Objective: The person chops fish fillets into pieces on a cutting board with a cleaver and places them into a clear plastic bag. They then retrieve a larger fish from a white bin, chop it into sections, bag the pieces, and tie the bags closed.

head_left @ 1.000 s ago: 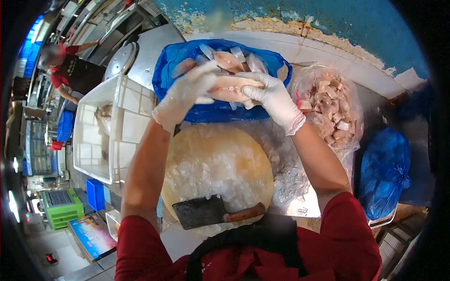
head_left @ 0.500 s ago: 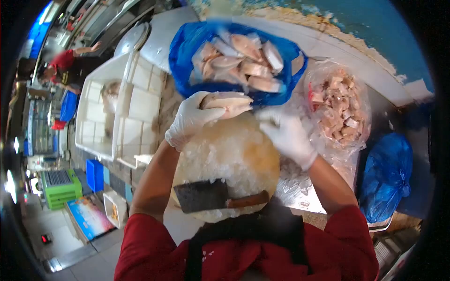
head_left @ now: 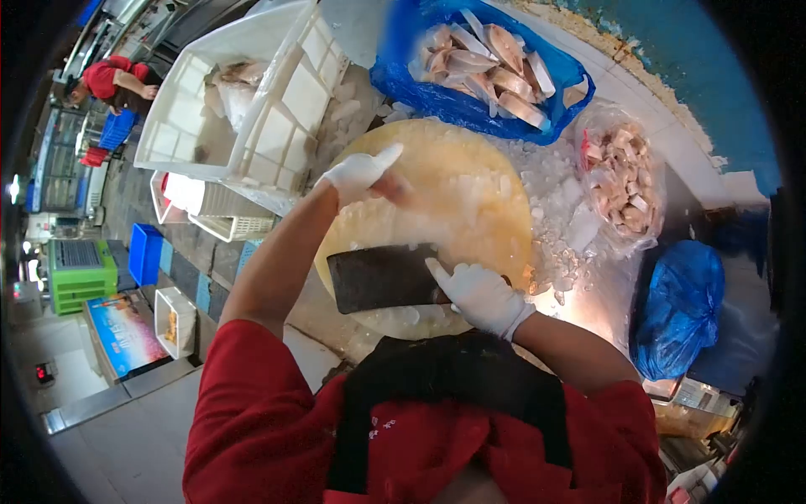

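My gloved left hand is over the upper left of a round board strewn with crushed ice. Its thumb sticks out, while the other fingers and a pinkish shape beside them are smeared by motion; whether it holds anything is unclear. My gloved right hand is closed round the handle of a cleaver, index finger towards the blade. The dark blade lies flat over the lower part of the board. Beyond the board, a blue bag holds pale fish pieces.
A white crate with fish stands at the upper left. At right are a clear bag of chunks and a tied blue bag. Loose ice lies beside the board. Another person is at the far left.
My left hand has moved away from the blue bag, and the fish piece it held is no longer clearly visible. My right hand has come down onto the cleaver handle. The view has shifted.
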The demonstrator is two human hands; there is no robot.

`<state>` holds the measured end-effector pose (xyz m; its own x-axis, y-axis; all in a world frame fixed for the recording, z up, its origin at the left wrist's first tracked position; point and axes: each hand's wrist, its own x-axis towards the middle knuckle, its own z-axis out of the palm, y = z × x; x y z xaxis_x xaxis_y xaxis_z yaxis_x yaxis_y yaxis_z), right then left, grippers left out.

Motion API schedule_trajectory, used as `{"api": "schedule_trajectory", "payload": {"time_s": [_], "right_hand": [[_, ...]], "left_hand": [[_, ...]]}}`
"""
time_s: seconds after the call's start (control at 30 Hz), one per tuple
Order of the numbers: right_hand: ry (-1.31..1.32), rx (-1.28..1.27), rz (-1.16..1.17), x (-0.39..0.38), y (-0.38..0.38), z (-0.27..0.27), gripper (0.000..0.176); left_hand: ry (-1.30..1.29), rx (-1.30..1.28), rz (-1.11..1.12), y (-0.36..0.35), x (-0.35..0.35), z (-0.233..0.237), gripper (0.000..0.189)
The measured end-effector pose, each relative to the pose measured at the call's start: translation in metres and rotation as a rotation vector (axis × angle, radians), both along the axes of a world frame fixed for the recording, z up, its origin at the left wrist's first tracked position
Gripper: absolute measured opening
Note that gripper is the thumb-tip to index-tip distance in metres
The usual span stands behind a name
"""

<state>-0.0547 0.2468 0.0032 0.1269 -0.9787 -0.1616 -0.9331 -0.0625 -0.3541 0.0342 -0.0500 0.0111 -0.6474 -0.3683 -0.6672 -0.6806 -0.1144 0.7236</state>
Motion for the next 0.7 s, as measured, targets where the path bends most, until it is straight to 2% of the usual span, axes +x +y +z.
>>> {"api": "schedule_trajectory", "payload": {"time_s": [0.07,0.1,0.17,0.2,0.23,0.27,0.3,0.33,0.37,0.4,0.47,0.5,0.53,0.6,0.63,0.67,0.7], "right_hand": [[-0.063,0.009,-0.023,0.005,0.004,0.005,0.054],[-0.045,0.008,-0.024,0.003,0.003,0.019,0.054],[-0.007,0.208,-0.066,-0.001,0.008,0.064,0.070],[0.008,0.219,-0.066,-0.005,0.018,0.074,0.070],[-0.114,0.183,-0.174,-0.012,0.034,0.083,0.066],[-0.233,0.142,-0.282,-0.018,0.047,0.089,0.062],[-0.210,0.150,-0.280,-0.022,0.059,0.089,0.062],[-0.249,0.175,-0.377,-0.024,0.072,0.085,0.057],[-0.290,0.198,-0.475,-0.024,0.077,0.083,0.052],[-0.273,0.202,-0.478,-0.023,0.072,0.083,0.052],[-0.443,0.538,-0.775,-0.016,0.054,0.082,0.044],[-0.579,0.553,-0.920,-0.012,0.052,0.074,0.038],[-0.564,0.545,-0.917,-0.007,0.051,0.074,0.038],[-0.781,0.408,-1.071,0.003,0.051,0.073,0.031],[-0.755,0.302,-1.058,0.008,0.054,0.071,0.026],[-0.752,0.308,-1.058,0.012,0.049,0.071,0.026],[-0.621,0.131,-1.002,0.015,0.043,0.070,0.026]], "left_hand": [[-0.106,-0.279,-0.085,-0.009,-0.005,-0.023,0.071],[-0.155,-0.385,-0.021,0.001,-0.007,-0.005,0.069],[-0.039,-0.365,-0.055,-0.005,0.002,0.004,0.064],[0.065,-0.345,-0.086,-0.007,0.009,0.007,0.060],[0.097,-0.302,-0.047,-0.006,0.016,0.017,0.050],[0.114,-0.291,-0.038,-0.011,0.027,0.006,0.050],[0.229,-0.376,-0.038,-0.017,0.036,-0.011,0.047],[0.342,-0.463,-0.037,-0.015,0.039,-0.006,0.044],[0.286,-0.310,0.027,-0.008,0.044,-0.003,0.042],[0.302,-0.302,0.030,0.001,0.044,-0.006,0.042],[0.536,-0.283,-0.034,0.010,0.038,-0.023,0.044],[0.608,-0.414,-0.056,0.008,0.031,-0.053,0.048],[0.622,-0.418,-0.048,0.014,0.029,-0.047,0.048],[0.605,-0.176,0.104,0.035,0.031,-0.043,0.050],[0.584,-0.095,0.134,0.040,0.032,-0.045,0.051],[0.584,-0.090,0.139,0.044,0.032,-0.050,0.051],[0.591,-0.233,0.152,0.048,0.032,-0.059,0.052]]}}
